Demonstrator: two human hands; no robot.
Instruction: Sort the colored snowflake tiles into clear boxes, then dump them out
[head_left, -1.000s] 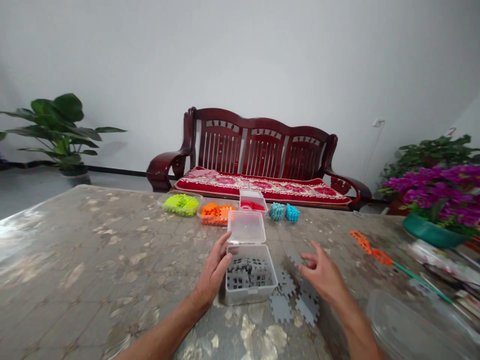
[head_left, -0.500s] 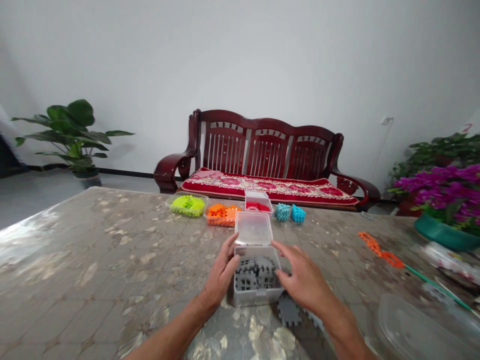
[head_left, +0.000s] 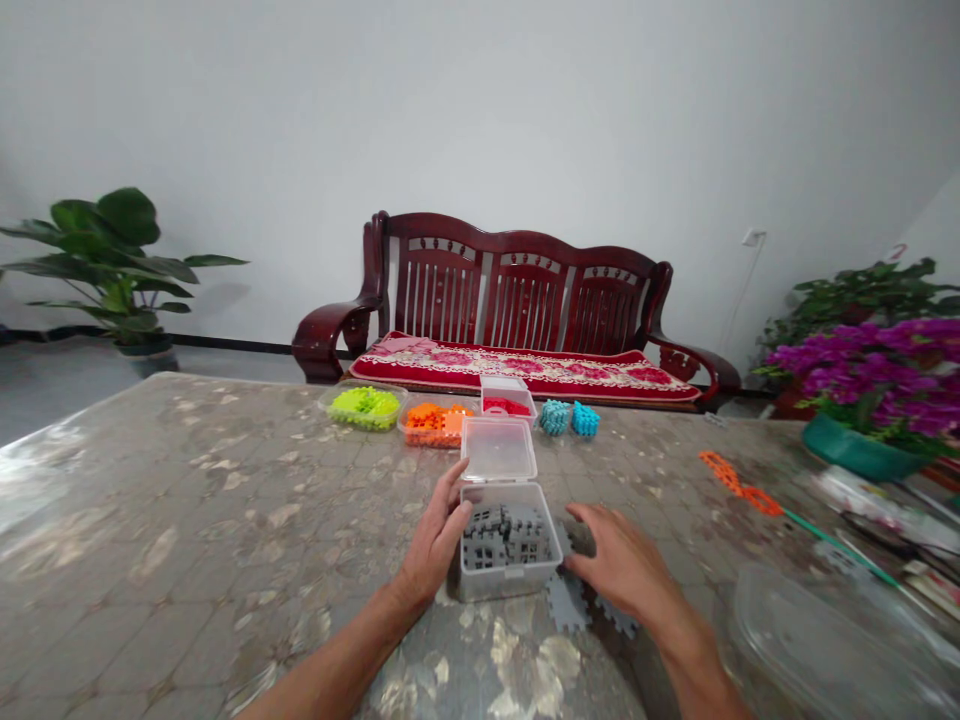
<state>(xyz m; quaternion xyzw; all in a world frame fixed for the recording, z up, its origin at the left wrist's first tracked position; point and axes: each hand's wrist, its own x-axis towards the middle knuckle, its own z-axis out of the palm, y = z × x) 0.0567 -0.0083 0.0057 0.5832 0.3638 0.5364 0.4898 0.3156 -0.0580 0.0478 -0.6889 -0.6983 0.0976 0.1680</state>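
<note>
A clear plastic box [head_left: 499,585] stands before me, its hinged lid [head_left: 498,450] tipped back away from me. Inside lie several grey interlocking pieces [head_left: 506,540] with toothed edges, some with window-like cutouts. My left hand [head_left: 436,535] grips the box's left side, thumb at the rim and fingers along the outer wall near the hinge. Just off the right wall, my right hand [head_left: 622,560] is open, thumb and fingers apart, holding nothing I can see. Below it a flat grey toothed piece [head_left: 568,602] lies on the table, with another [head_left: 619,617] partly under the hand.
Behind the box are tubs of yellow-green pieces [head_left: 365,403] and orange pieces [head_left: 431,425], a box of red pieces [head_left: 506,406] and two blue stacks [head_left: 570,419]. To the right lie a clear lid [head_left: 817,640], an orange toy [head_left: 739,485] and a flower pot [head_left: 862,447].
My right hand has come away from the box's right side and moved slightly right of it. The left hand keeps its place on the box. The whole view has shifted a little.
</note>
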